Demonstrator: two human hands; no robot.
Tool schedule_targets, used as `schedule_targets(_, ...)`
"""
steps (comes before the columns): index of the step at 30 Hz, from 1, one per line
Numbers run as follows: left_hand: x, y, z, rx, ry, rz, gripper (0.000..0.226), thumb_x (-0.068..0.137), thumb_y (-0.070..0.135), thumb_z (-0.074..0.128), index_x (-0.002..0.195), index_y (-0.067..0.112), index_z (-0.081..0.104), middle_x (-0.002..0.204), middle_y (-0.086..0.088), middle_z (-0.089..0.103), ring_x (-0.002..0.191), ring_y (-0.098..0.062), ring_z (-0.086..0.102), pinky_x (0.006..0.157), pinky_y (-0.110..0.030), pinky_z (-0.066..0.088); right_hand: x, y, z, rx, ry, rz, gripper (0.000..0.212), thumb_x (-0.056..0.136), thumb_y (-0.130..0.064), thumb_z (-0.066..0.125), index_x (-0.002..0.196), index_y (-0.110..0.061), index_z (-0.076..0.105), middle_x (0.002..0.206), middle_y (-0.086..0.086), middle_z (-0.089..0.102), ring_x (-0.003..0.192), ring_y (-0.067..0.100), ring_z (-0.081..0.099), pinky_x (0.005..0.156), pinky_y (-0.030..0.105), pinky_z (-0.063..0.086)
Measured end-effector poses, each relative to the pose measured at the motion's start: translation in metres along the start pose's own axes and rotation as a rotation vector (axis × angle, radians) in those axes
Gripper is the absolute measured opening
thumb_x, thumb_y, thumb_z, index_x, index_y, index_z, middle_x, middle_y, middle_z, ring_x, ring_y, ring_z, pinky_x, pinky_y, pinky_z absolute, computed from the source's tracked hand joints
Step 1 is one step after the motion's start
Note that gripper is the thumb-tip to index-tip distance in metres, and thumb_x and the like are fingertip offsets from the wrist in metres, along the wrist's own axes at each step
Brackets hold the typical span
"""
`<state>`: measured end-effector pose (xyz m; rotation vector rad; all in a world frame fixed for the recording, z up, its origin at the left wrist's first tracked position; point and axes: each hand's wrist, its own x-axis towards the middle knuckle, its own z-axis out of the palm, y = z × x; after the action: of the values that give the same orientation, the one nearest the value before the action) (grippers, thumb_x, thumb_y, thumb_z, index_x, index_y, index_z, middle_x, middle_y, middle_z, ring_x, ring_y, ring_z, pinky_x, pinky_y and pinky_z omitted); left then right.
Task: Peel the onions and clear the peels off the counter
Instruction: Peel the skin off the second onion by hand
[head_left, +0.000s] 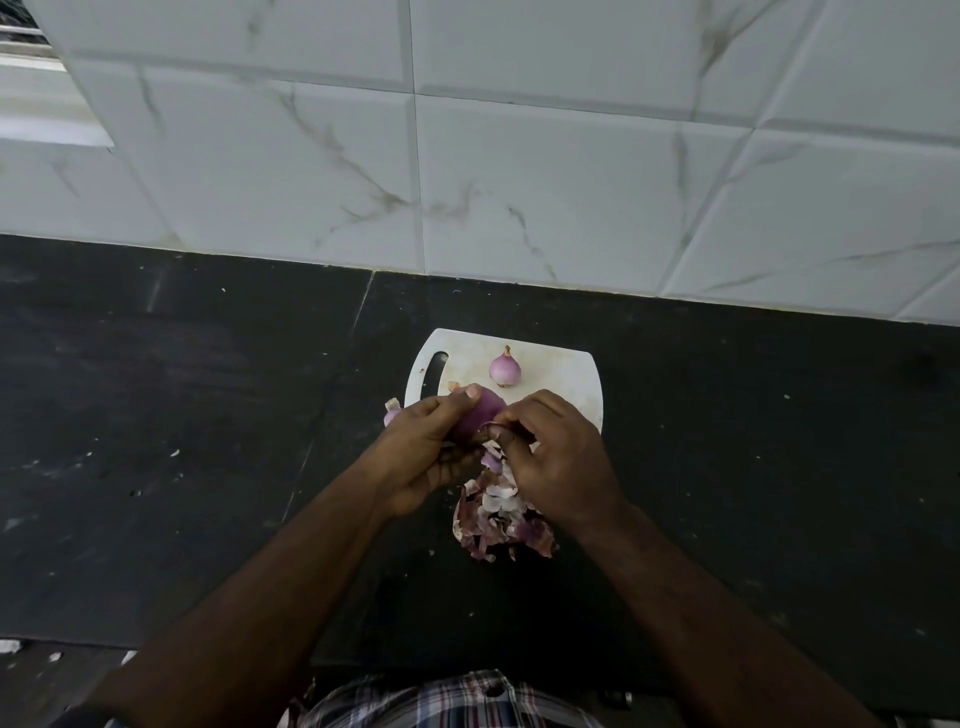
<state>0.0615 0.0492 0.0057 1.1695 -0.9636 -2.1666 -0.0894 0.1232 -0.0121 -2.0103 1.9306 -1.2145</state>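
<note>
Dark worktop (156, 415), speckled with small pale flecks, backed by a wall of white marbled tiles (519, 182) at 12 o'clock. White cutting board (561, 374) with a slot handle on its left side, lying flat on the worktop just above frame centre. Peeled onion (504, 368), pale pink, standing on the board near its far edge, stem tip up, apart from both hands. Held onion (478, 413), purple, raised over the near edge of the board; left hand (421, 457) grips it from the 9 o'clock side, fingers curled round it and thumb on top. Right hand (561, 457) at the 3 o'clock side of the held onion, fingertips pinching a strip of skin (493, 427) that curls off the bulb's near side. Third onion (392, 413), only partly visible, on the worktop just off the board's left edge at 9 o'clock of the left hand, mostly hidden behind the knuckles. Peels (498, 514), a loose heap of purple, brown and white skins, on the worktop at 6 o'clock of the board, directly below the hands and between the two forearms. A few stray scraps of skin lie by the board's handle. Plaid shirt (457, 701) at the bottom edge of frame.
</note>
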Motion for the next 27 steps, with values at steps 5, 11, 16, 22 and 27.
schedule_targets(5,0.005,-0.008,0.001,-0.123,0.045,0.083,0.051,0.090,0.030,0.070,0.128,-0.002,0.059,0.104,-0.017,0.071,0.077,-0.018,0.073,0.065,-0.028,0.059,-0.001,-0.003,0.001,0.079,-0.056,0.110,0.004,0.086,-0.016,0.071,0.089,-0.014,0.069,0.085,-0.003,0.063,0.078,0.012,0.060,0.068,0.034,0.053)
schedule_targets(11,0.009,-0.021,0.003,-0.162,0.076,0.170,0.066,0.074,0.032,0.080,0.128,0.002,0.058,0.118,-0.026,0.068,0.083,-0.026,0.073,0.070,-0.036,0.059,-0.007,0.002,-0.005,0.106,-0.083,0.119,0.006,0.085,-0.012,0.073,0.090,-0.014,0.071,0.085,-0.004,0.064,0.079,0.007,0.060,0.069,0.026,0.051)
schedule_targets(16,0.013,-0.019,-0.002,-0.158,0.166,0.233,0.054,0.076,0.020,0.080,0.124,0.011,0.057,0.129,-0.020,0.060,0.105,-0.035,0.071,0.081,-0.039,0.060,-0.015,-0.007,-0.005,0.166,-0.093,0.150,0.006,0.086,-0.014,0.074,0.091,-0.014,0.073,0.086,-0.007,0.065,0.081,0.004,0.062,0.070,0.015,0.049)
schedule_targets(22,0.006,-0.015,-0.014,-0.254,0.021,0.118,0.029,0.096,0.009,0.061,0.124,0.013,0.061,0.125,-0.020,0.065,0.099,-0.034,0.069,0.093,-0.041,0.058,-0.023,0.007,-0.006,0.075,-0.300,0.333,0.020,0.086,-0.033,0.075,0.102,-0.021,0.078,0.094,-0.007,0.064,0.089,0.003,0.061,0.079,0.021,0.048)
schedule_targets(27,-0.002,-0.019,-0.014,-0.279,-0.080,0.039,0.050,0.090,0.010,0.056,0.140,0.009,0.050,0.133,-0.024,0.061,0.098,-0.029,0.067,0.083,-0.038,0.059,-0.008,-0.002,-0.015,0.432,-0.233,0.619,0.045,0.086,-0.035,0.075,0.128,-0.022,0.065,0.113,-0.011,0.071,0.097,0.003,0.069,0.092,0.034,0.057)
